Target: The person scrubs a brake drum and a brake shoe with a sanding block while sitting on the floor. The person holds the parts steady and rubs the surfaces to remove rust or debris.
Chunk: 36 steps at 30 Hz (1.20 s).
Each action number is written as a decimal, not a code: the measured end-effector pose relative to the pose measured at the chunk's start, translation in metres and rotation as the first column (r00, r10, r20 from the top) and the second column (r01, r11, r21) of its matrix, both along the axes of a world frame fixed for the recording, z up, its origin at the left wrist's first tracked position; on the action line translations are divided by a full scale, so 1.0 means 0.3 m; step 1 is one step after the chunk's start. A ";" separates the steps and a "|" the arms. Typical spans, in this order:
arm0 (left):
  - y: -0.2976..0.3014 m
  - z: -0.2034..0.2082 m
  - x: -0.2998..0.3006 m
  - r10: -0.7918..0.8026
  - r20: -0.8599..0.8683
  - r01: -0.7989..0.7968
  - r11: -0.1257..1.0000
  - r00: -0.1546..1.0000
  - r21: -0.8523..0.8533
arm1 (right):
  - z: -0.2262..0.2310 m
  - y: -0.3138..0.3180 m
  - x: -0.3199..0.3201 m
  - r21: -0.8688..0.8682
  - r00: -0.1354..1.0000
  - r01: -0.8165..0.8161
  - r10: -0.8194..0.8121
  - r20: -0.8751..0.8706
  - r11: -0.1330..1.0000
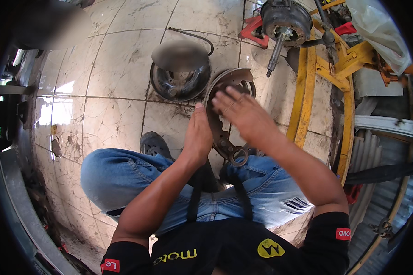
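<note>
My left hand lies along the left edge of the curved, rust-brown brake part; I cannot tell whether that grip is clamped. My right hand, motion-blurred, has its fingers outstretched across it. The part stands before my bent legs, right of a dark round metal piece.

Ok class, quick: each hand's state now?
Left hand: at the edge of the metal part; grip unclear.
Right hand: open, over the metal part.

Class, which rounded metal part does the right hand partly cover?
The brown brake shoe assembly, behind the right hand; the black round part and shafted drum lie beyond.
</note>
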<state>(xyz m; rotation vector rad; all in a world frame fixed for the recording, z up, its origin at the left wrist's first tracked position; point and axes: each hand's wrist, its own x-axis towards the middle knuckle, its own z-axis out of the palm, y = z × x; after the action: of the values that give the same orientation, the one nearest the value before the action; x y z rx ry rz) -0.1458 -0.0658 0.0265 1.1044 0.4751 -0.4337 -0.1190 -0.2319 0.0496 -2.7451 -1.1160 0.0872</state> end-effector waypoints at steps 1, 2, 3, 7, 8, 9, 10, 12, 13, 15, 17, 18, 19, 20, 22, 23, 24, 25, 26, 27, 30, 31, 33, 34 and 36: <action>0.007 -0.001 -0.005 -0.016 -0.032 0.017 1.000 0.999 0.018 | -0.008 -0.021 0.032 -0.014 0.998 0.061 -0.060 0.012 0.998; 0.006 0.016 0.000 -0.033 -0.059 0.035 0.999 0.998 0.028 | -0.015 -0.037 0.036 -0.046 0.993 0.117 -0.116 0.025 0.992; 0.004 0.026 0.004 -0.049 -0.085 0.053 0.998 0.995 0.038 | -0.025 -0.049 0.039 -0.077 0.985 0.173 -0.171 0.040 0.982; 0.012 -0.007 0.005 -0.026 -0.040 0.026 1.000 0.999 0.000 | -0.007 0.003 0.010 -0.022 0.998 0.053 -0.053 -0.015 0.998; 0.013 0.012 0.005 -0.039 -0.045 0.040 0.999 0.998 0.000 | 0.009 0.008 0.005 -0.005 0.998 0.008 -0.008 -0.055 1.000; 0.014 0.025 0.005 -0.053 -0.050 0.053 0.999 0.997 0.000 | 0.004 -0.015 0.030 0.010 0.999 0.038 -0.038 -0.010 0.999; 0.017 0.032 0.004 -0.061 -0.065 0.062 0.998 0.996 0.014 | -0.003 -0.028 0.036 -0.011 0.995 0.099 -0.099 -0.001 0.995; 0.017 0.039 0.015 -0.067 -0.087 0.070 0.997 0.994 0.041 | -0.021 -0.045 0.056 -0.053 0.978 0.209 -0.207 0.030 0.977; 0.014 0.032 0.019 -0.048 -0.053 0.050 0.998 0.997 0.027 | -0.034 -0.027 0.029 -0.063 0.982 0.185 -0.182 0.047 0.981; 0.016 0.011 0.019 -0.006 0.005 0.006 1.000 1.000 0.003 | 0.000 0.006 0.008 -0.019 0.998 0.059 -0.059 -0.015 0.998; 0.020 0.013 0.015 -0.039 -0.068 0.040 0.999 0.997 0.023 | 0.004 -0.011 0.033 0.003 1.000 -0.005 0.005 0.015 1.000; 0.020 0.023 0.017 -0.055 -0.101 0.059 0.998 0.993 0.030 | -0.006 -0.030 0.045 -0.009 0.997 0.079 -0.079 0.016 0.997; 0.020 0.030 0.020 -0.075 -0.108 0.079 0.996 0.991 0.036 | -0.020 -0.047 0.052 -0.021 0.987 0.163 -0.162 0.019 0.986; 0.019 0.027 0.021 -0.062 -0.083 0.065 0.997 0.995 0.032 | -0.017 -0.046 0.065 -0.031 0.971 0.238 -0.237 0.024 0.971; 0.016 0.017 0.024 -0.037 -0.035 0.038 0.999 0.999 0.023 | -0.009 -0.013 0.032 -0.048 0.993 0.115 -0.114 0.016 0.992; 0.017 0.017 0.021 -0.032 -0.035 0.033 0.999 0.999 0.016 | 0.007 0.001 0.019 -0.024 0.999 0.050 -0.050 -0.016 0.998; 0.017 0.017 0.020 -0.028 -0.035 0.028 1.000 0.999 0.010 | 0.015 0.009 0.012 0.002 0.999 -0.014 0.014 -0.046 1.000; 0.019 0.018 0.019 -0.023 -0.036 0.023 1.000 0.999 0.003 | 0.006 -0.010 0.041 0.007 0.999 0.005 -0.004 -0.037 1.000; 0.019 0.025 0.021 -0.047 -0.045 0.048 0.999 0.998 0.018 | 0.001 -0.031 0.058 -0.017 0.997 0.065 -0.065 -0.030 0.998; 0.021 0.033 0.022 -0.071 -0.055 0.073 0.997 0.996 0.033 | -0.007 -0.049 0.070 -0.041 0.992 0.125 -0.126 -0.021 0.991; 0.007 -0.008 0.026 0.008 0.048 -0.009 0.999 0.999 0.033 | -0.012 -0.006 0.039 -0.037 0.997 0.071 -0.070 0.022 0.997; 0.003 -0.029 0.026 0.060 0.103 -0.063 0.998 0.993 0.022 | 0.007 0.007 0.035 -0.016 1.000 0.016 -0.017 -0.016 1.000; 0.016 0.013 0.024 -0.038 -0.007 0.038 0.998 0.999 0.041 | 0.008 -0.021 0.056 0.021 0.999 -0.028 0.029 -0.023 0.999; 0.020 0.027 0.023 -0.086 -0.062 0.089 0.995 0.994 0.047 | -0.004 -0.041 0.061 -0.006 0.998 0.065 -0.065 -0.013 0.998; 0.019 0.026 0.025 -0.084 -0.033 0.086 0.995 0.996 0.058 | -0.016 -0.055 0.078 -0.051 0.972 0.234 -0.233 0.022 0.971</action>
<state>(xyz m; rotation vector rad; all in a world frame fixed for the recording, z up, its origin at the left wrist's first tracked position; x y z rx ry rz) -0.1382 -0.0602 0.0343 1.1795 0.4717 -0.5146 -0.0955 -0.2484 0.0448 -2.9059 -0.7962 0.0648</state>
